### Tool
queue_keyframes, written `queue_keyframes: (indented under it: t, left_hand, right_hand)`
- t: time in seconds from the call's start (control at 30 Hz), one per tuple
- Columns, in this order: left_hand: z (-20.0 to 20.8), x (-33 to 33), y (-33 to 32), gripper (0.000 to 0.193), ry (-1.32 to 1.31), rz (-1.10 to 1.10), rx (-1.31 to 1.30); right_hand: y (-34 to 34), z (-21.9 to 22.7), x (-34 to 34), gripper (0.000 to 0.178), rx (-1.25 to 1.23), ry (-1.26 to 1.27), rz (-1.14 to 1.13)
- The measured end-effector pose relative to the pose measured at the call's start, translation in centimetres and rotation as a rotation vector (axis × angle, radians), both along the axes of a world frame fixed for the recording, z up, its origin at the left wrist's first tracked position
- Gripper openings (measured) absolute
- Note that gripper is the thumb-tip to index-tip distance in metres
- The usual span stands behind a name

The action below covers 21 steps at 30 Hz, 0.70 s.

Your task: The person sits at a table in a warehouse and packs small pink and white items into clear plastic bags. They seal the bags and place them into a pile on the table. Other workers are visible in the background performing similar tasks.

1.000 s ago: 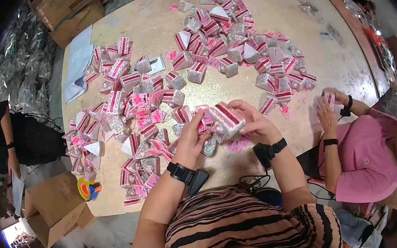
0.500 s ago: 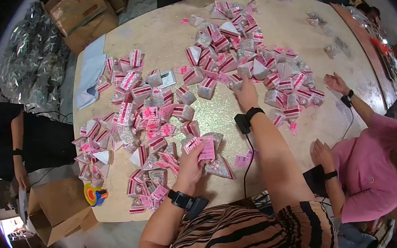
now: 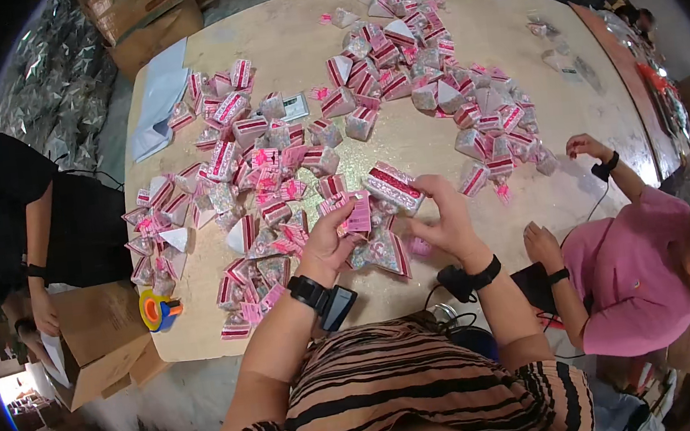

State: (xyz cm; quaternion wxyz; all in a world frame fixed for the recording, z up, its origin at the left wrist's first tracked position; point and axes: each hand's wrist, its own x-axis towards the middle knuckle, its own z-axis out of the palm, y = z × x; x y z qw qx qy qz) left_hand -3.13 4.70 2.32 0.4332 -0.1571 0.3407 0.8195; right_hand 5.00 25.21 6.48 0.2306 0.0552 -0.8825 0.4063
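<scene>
Near the front of the table, my left hand (image 3: 327,249) is closed on a small stack of pink cards (image 3: 358,212), the front one printed. Just to its right, my right hand (image 3: 450,220) grips a wedge-shaped, cake-slice-like piece (image 3: 393,186) in clear wrap, with a dark red band and pink and white layers. Its thumb and fingers are at the right end of the piece. Below the cards, more wrapped wedges (image 3: 388,252) lie on the table, partly covered by my hands. Wrapped wedges with pink ribbons (image 3: 267,166) are heaped on the left.
Another large heap of wedges (image 3: 397,67) spreads over the table's (image 3: 536,111) far middle and right. A yellow and blue tape roll (image 3: 156,309) stands at the left edge by a cardboard box (image 3: 104,325). One person in pink (image 3: 637,277) sits at right; another in black (image 3: 17,216) is at left.
My right hand has come back from the far heap toward me, bringing a wrapped cake-slice piece beside the cards. My left hand keeps its hold on the cards. The person at left has reached into the box.
</scene>
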Motion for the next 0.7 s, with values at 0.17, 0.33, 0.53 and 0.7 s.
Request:
queue_keyframes:
  t: [0.17, 0.33, 0.53, 0.7]
  left_hand:
    - [0.1, 1.6, -0.2, 0.022, 0.151, 0.048, 0.0]
    - [3.9, 3.8, -0.1, 0.019, 0.549, -0.049, -0.166]
    - [3.7, 4.3, -0.5, 0.019, 1.154, -0.111, -0.439]
    - [5.7, 5.2, -1.0, 0.017, 1.347, -0.154, -0.495]
  right_hand:
    - [-2.0, 0.0, 4.2, 0.05, 0.039, 0.025, -0.12]
    - [-2.9, 3.0, 5.0, 0.028, -0.115, 0.02, -0.186]
    - [-4.6, 3.9, 3.9, 0.019, -0.447, -0.293, -0.134]
    - [-4.3, 3.7, 6.0, 0.016, -0.646, -0.311, -0.116]
